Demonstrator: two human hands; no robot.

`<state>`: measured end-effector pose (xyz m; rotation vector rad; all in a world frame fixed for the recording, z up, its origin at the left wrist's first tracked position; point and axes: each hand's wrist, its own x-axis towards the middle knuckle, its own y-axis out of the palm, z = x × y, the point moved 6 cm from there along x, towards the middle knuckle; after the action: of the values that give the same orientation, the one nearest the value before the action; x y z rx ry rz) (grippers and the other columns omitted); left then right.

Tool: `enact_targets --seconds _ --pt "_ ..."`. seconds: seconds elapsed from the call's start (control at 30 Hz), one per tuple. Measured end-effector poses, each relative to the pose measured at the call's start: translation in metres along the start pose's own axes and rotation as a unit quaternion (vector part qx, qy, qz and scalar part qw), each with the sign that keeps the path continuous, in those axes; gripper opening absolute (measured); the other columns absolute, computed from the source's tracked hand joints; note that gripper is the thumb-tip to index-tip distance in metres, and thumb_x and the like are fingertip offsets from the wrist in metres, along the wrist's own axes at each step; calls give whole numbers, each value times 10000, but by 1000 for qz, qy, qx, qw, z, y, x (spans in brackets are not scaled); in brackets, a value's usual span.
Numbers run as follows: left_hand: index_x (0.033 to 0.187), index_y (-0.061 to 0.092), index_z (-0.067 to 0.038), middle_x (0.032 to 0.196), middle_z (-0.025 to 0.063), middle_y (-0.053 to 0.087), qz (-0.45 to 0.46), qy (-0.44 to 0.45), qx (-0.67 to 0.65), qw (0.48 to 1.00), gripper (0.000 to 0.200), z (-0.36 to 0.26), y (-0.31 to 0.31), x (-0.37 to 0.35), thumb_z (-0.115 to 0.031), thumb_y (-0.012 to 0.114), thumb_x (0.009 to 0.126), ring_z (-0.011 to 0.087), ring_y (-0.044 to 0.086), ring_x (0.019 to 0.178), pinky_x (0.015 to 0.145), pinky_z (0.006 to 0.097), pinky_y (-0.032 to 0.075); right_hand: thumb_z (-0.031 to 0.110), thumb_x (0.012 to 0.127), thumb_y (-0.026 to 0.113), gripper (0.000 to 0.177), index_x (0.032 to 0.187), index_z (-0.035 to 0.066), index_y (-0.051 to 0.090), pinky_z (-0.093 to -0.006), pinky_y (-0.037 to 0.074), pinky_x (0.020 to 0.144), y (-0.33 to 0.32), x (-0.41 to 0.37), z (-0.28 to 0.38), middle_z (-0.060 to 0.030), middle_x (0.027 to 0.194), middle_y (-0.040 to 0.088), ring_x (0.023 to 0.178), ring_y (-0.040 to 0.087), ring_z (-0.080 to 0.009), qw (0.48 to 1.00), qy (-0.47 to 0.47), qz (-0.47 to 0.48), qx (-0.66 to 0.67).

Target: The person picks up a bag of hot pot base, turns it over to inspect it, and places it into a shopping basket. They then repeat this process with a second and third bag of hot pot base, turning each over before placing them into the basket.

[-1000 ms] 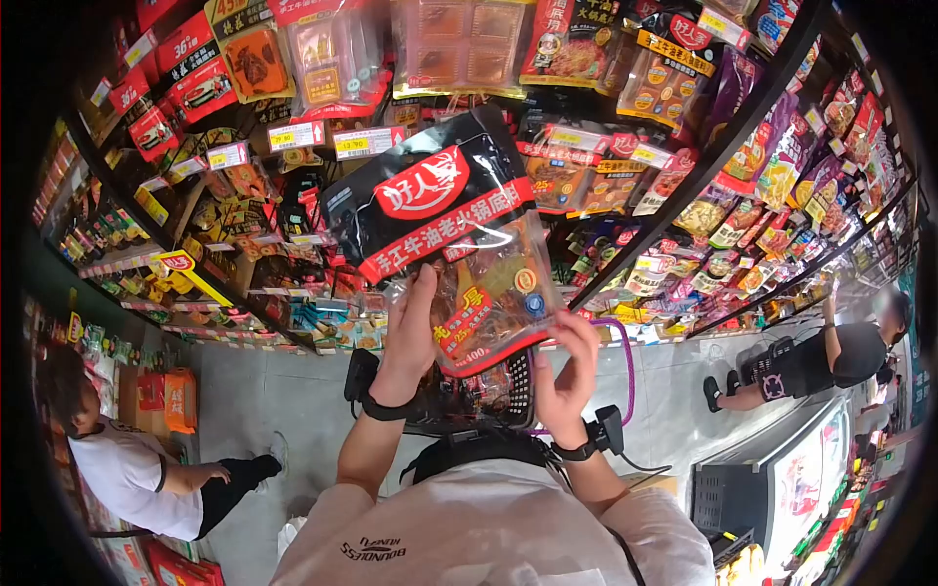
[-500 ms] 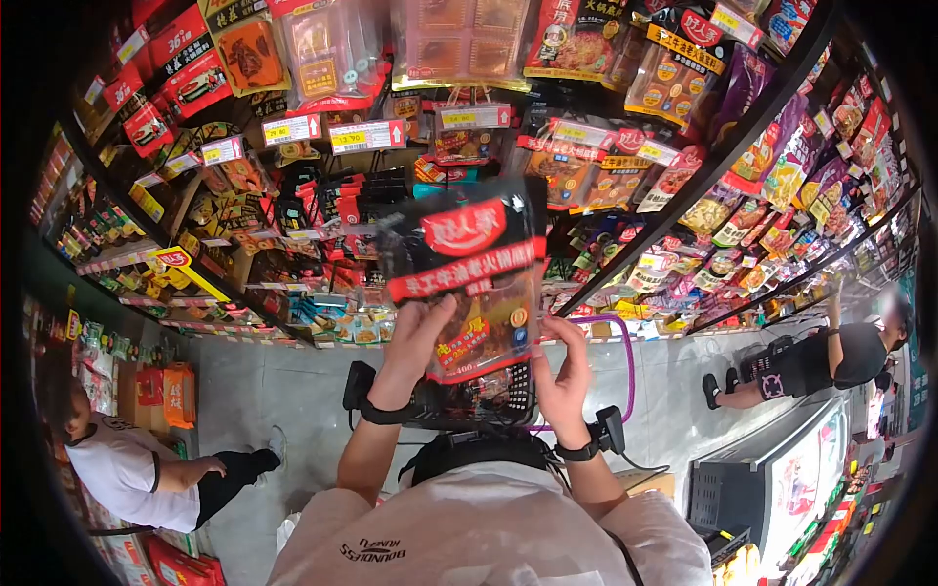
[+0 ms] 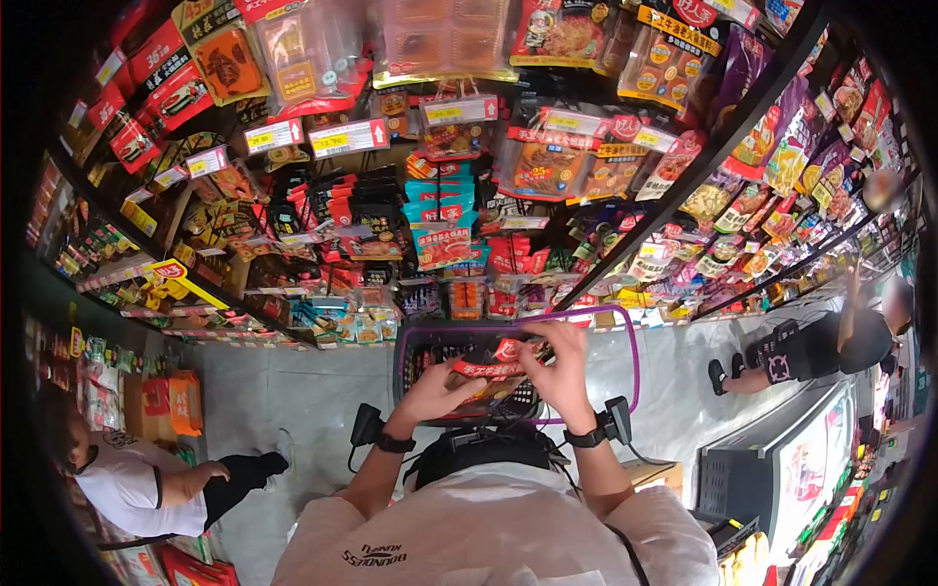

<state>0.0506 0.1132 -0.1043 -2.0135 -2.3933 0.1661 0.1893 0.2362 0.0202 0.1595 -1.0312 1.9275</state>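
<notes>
Both of my hands hold a black and red packet of hotpot base (image 3: 487,370) over a dark shopping basket (image 3: 402,363) in front of my body. My left hand (image 3: 440,393) grips the packet's left edge, thumb and fingertips against it. At its upper right side, my right hand (image 3: 557,369) pinches the packet between thumb and fingers. The packet is tilted and foreshortened, so most of its front does not show. Other packets lie inside the basket, partly hidden by my hands. A purple basket handle (image 3: 635,366) extends to the right.
Shelves with hanging packets (image 3: 442,223) and price tags (image 3: 349,139) rise ahead. One person (image 3: 147,479) stands at the left, another (image 3: 821,342) at the far right. A dark cabinet (image 3: 728,488) stands at the lower right, and red goods (image 3: 184,402) are stacked at the left.
The packet has come down from in front of the shelf to over the basket and tipped flatter. Both hands have moved lower with it; the right hand now grips its upper edge.
</notes>
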Motion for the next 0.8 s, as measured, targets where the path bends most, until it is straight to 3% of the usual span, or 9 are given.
enact_targets --seconds 0.1,0.23,0.33,0.47,0.57,0.8 --pt "1161 579 -13 985 92 677 15 -20 44 999 391 10 1 -1 -263 662 872 151 628 866 788 311 487 110 699 735 215 884 33 657 -381 428 779 15 -11 -12 -93 830 626 825 572 -293 994 -2 110 11" --pt "1144 589 -5 981 105 678 45 -27 35 998 414 12 3 1 -278 688 849 142 628 878 784 305 489 129 735 728 188 859 12 648 -378 467 700 11 -20 -23 -118 810 612 802 574 -314 986 -8 164 -4" --pt "1154 603 -2 988 108 681 69 -64 51 994 465 15 2 4 -287 730 810 130 623 898 811 292 488 131 744 735 179 838 9 644 -368 477 663 4 -25 -28 -109 782 606 747 584 -302 987 -11 160 24" --pt "1189 605 -16 1035 80 677 116 -96 88 985 493 11 4 12 -264 751 788 128 620 932 842 291 489 132 746 756 171 803 20 640 -339 463 604 0 -34 -41 -73 689 558 649 566 -239 972 68 183 128" --pt "1191 605 -19 1072 73 667 132 -69 75 986 450 -4 13 22 -213 733 805 122 614 957 863 293 490 121 747 750 156 807 29 639 -336 455 592 -5 -32 -43 -66 666 541 641 559 -225 968 59 205 135" --pt "1183 612 -25 1100 70 659 144 -99 40 984 435 16 20 45 -153 743 788 119 615 975 873 295 498 164 768 711 149 831 54 633 -376 461 601 -6 -21 -66 -85 703 569 689 581 -280 962 60 239 116"
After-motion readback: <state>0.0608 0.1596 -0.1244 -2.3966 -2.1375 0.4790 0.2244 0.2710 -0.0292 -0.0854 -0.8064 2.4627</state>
